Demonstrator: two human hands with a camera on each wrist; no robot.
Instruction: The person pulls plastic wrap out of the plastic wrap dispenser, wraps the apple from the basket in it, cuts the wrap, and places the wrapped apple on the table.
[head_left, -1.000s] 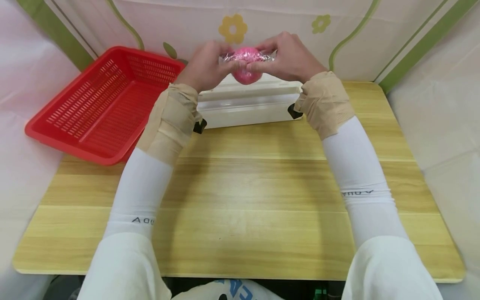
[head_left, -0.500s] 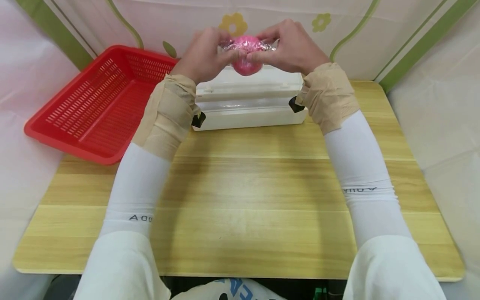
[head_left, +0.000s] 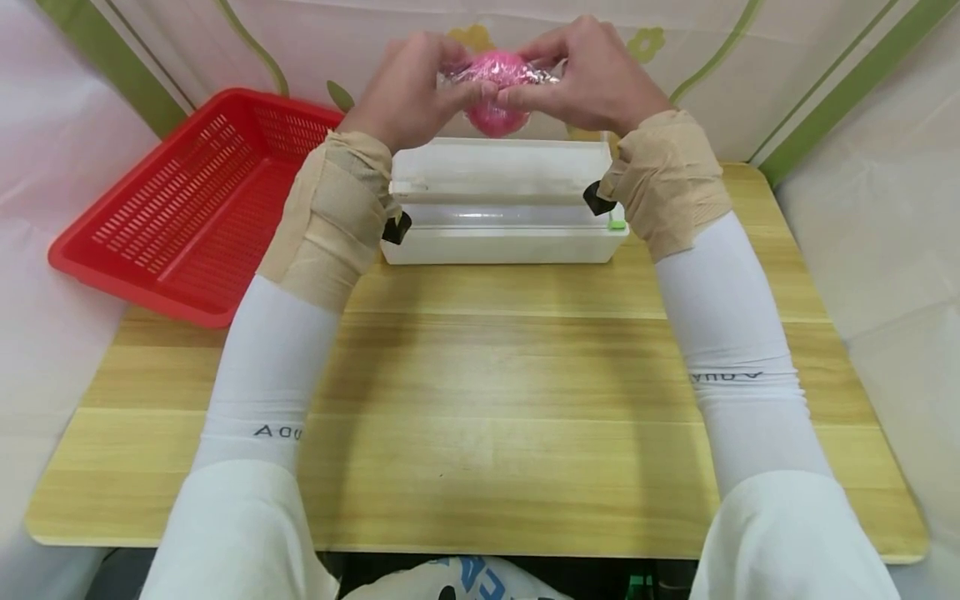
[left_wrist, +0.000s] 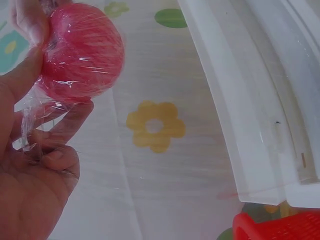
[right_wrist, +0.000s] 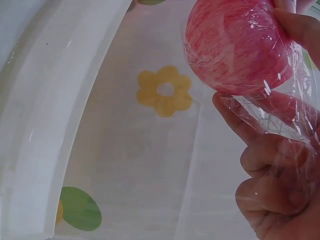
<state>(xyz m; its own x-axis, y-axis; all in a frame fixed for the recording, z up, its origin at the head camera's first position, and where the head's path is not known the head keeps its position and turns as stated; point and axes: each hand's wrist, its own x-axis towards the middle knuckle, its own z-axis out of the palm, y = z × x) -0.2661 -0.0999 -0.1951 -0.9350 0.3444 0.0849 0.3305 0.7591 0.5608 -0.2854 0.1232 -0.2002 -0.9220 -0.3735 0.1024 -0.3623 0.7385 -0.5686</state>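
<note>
An apple (head_left: 500, 70), pink-red and streaked, is wrapped in shiny clear cling film (right_wrist: 300, 95). Both hands hold it up at the far side of the table. On its left, my left hand (head_left: 408, 93) pinches the gathered film, thumb against the fruit. My right hand (head_left: 596, 83) grips the film on the other side, and the thumbs almost meet in front of the apple. In both wrist views, twisted film runs between the fingers, which lie partly under the fruit. Below the hands stands a long white cling film dispenser (head_left: 498, 246), lid (head_left: 498, 167) raised, clear film inside.
A red plastic basket (head_left: 142, 292) with slotted walls sits at the back left, tilted, partly behind the left arm. The wooden table (head_left: 480, 400) spans the front. A pale patterned curtain (head_left: 720, 100) with flowers hangs close behind the hands.
Both hands have risen and moved away from me with the wrapped apple, exposing more of the dispenser's lid. The dispenser has turned slightly, its right end nearer me.
</note>
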